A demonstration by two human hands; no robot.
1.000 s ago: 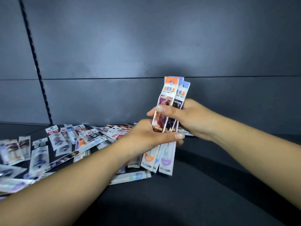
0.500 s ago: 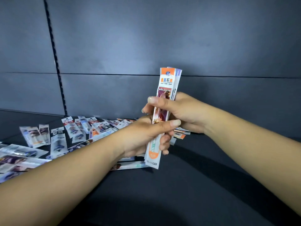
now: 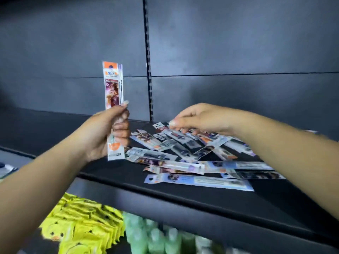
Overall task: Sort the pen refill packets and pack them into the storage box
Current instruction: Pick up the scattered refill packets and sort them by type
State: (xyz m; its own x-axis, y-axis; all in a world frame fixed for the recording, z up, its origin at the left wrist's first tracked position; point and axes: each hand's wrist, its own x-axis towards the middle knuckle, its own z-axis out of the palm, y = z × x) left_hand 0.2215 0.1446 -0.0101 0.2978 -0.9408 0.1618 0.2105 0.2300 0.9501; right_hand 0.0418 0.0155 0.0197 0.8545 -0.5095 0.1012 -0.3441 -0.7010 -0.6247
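On the black shelf, over a dozen loose packets are scattered. One upright stack of packets is gripped by the left hand. It was released by the right hand, now curled over the pile; whether anything is pinched cannot be told.

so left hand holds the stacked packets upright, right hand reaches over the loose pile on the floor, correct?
Not the floor: the head view shows the loose pile on the black shelf. The rest holds: left hand holds the stacked packets upright, right hand reaches over the pile.

printed text on the held packet.
two chinese characters, apparently "宝石", under its orange header; print on the shelf packets is too blurred.
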